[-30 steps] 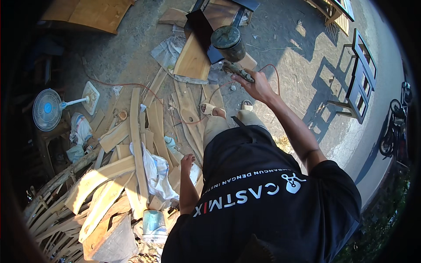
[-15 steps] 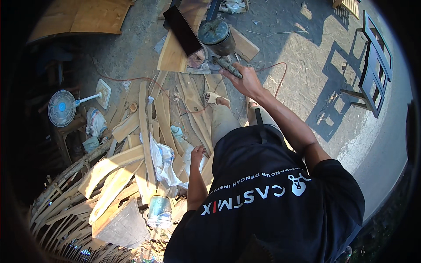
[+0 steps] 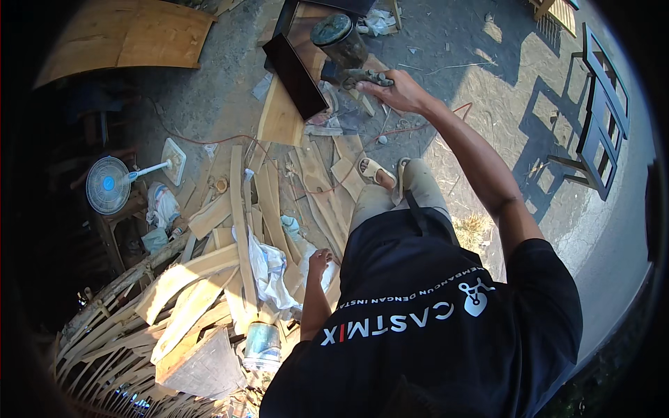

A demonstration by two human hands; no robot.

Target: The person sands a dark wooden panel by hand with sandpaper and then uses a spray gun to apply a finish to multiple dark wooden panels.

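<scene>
My right hand (image 3: pixel 404 90) is wrapped round the dark, paint-crusted handle of a spray gun (image 3: pixel 341 45) with a round lidded cup, held out in front of me. A thin red hose (image 3: pixel 404 130) runs below that hand. Just left of the gun, a dark brown board (image 3: pixel 296 76) lies slanted across a pale wooden plank (image 3: pixel 281 115). My left hand (image 3: pixel 320 261) hangs low at my left side, fingers loosely bent, with nothing seen in it. It is nearest to a white plastic sack (image 3: pixel 270 272) among the wood offcuts.
Wood offcuts (image 3: pixel 209 272) cover the ground at left, with a paint-stained bucket (image 3: pixel 263 345) among them. A white-and-blue fan (image 3: pixel 108 184) lies beyond. Dark frames (image 3: pixel 599 125) stand by the right wall. A large wooden panel (image 3: pixel 132 35) is at far left.
My right hand and the spray gun have moved slightly away and to the right, the gun tilting more. My feet have shifted, and the view has moved a little. The left hand stays low.
</scene>
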